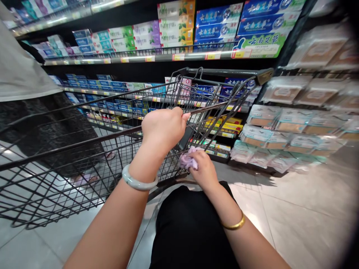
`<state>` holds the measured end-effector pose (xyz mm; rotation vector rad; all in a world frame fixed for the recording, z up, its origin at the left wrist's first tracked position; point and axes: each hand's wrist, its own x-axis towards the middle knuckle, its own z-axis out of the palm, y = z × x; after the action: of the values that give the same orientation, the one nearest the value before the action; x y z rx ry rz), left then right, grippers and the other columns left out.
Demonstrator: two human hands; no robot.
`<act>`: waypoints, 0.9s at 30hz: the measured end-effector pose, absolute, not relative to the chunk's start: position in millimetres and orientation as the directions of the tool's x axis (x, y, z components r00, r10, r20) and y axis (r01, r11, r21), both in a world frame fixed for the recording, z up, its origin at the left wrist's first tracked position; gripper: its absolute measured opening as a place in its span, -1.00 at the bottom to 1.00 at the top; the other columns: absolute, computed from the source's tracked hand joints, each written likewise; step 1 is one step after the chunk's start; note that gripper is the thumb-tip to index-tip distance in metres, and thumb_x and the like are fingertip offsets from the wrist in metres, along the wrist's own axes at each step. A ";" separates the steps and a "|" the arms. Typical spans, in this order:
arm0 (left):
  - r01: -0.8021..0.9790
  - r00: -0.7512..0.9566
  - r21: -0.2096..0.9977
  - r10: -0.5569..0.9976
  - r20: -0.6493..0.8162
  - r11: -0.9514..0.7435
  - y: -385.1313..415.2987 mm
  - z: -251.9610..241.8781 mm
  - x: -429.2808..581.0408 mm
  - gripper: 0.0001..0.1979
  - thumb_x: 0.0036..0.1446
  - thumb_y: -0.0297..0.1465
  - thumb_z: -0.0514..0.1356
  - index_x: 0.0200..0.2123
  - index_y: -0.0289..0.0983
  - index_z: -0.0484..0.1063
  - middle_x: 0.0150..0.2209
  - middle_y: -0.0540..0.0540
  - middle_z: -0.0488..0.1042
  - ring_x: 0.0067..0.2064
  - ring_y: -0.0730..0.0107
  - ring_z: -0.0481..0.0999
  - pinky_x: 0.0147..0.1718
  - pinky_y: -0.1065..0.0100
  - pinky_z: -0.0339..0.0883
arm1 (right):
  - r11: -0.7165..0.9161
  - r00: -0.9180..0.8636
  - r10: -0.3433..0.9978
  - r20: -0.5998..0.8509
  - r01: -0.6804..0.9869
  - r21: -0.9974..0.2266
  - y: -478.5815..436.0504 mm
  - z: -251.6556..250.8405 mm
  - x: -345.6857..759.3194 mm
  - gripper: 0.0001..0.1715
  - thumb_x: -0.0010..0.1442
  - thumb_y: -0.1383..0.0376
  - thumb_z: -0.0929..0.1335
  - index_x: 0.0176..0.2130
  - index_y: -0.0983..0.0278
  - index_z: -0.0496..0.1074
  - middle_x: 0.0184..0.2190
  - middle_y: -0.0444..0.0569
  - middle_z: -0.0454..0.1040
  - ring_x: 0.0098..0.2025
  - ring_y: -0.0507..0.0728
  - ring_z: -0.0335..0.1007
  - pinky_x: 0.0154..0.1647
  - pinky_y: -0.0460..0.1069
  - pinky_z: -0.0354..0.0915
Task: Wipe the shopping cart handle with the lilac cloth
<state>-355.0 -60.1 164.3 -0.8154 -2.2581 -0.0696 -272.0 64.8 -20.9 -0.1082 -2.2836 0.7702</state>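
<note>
Closest to us is our lap (pixel 190 228) in black clothing. A pale bangle (pixel 137 183) circles our left wrist and a gold-coloured bangle (pixel 238 225) our right. Our left hand (pixel 162 127) is wrapped around the top side rail (pixel 84 144) of a dark wire shopping cart (pixel 224 72), and our right hand (pixel 204 170) grasps a crumpled lilac cloth (pixel 188 159), low beside the cart's wires, below and to the right of the left one; we cannot tell whether the cloth presses on them. Past the cart, at left, stands a person (pixel 25 71) in a pale top. Farther back, we see toothpaste boxes (pixel 218 28) lining the shelves (pixel 164 58), with clear hanging packets (pixel 291 119) to the right
</note>
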 end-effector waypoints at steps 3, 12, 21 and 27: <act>0.574 -0.538 -0.183 0.536 0.651 0.798 -60.0 164.3 -354.9 -0.43 0.42 -0.07 -0.17 -0.24 -0.25 0.54 -0.40 -0.25 0.57 -0.33 -0.04 0.60 -0.47 0.26 0.07 | 0.829 -0.829 0.217 0.515 -0.121 -0.546 56.8 -24.5 -271.1 -0.48 -0.01 0.53 0.35 -0.09 0.14 0.54 -0.06 0.01 0.53 -0.02 0.24 0.44 0.00 0.13 0.43; 0.565 -0.544 -0.191 0.537 0.644 0.802 -59.8 165.3 -354.8 -0.43 0.42 -0.07 -0.18 -0.24 -0.24 0.53 -0.40 -0.25 0.58 -0.34 -0.06 0.60 -0.48 0.26 0.07 | 0.817 -0.794 0.243 0.558 -0.143 -0.559 57.5 -23.4 -269.9 -0.48 0.02 0.53 0.35 -0.06 0.12 0.53 -0.09 -0.01 0.53 -0.02 0.22 0.44 0.01 0.11 0.43; 0.562 -0.537 -0.198 0.537 0.651 0.803 -60.3 165.2 -354.7 -0.41 0.41 -0.06 -0.19 -0.26 -0.24 0.54 -0.42 -0.26 0.57 -0.36 -0.05 0.59 -0.49 0.25 0.10 | 0.823 -0.740 0.162 0.652 -0.263 -0.503 46.8 -15.9 -272.5 -0.44 0.01 0.57 0.35 -0.06 0.10 0.53 -0.09 -0.05 0.53 -0.03 0.20 0.42 0.00 0.09 0.43; 0.558 -0.526 -0.211 0.539 0.658 0.802 -60.7 163.9 -356.5 -0.40 0.42 -0.06 -0.21 -0.27 -0.23 0.53 -0.41 -0.25 0.57 -0.36 -0.04 0.59 -0.49 0.26 0.06 | 0.793 -0.543 0.288 0.789 -0.327 -0.514 38.3 -10.7 -277.8 -0.42 0.05 0.56 0.36 0.03 0.15 0.50 -0.01 0.03 0.49 0.10 0.21 0.38 0.17 0.15 0.36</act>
<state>-356.5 -60.7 163.9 -0.8053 -2.2384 -0.0333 -277.8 38.3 -10.7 0.0292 -1.9958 0.7847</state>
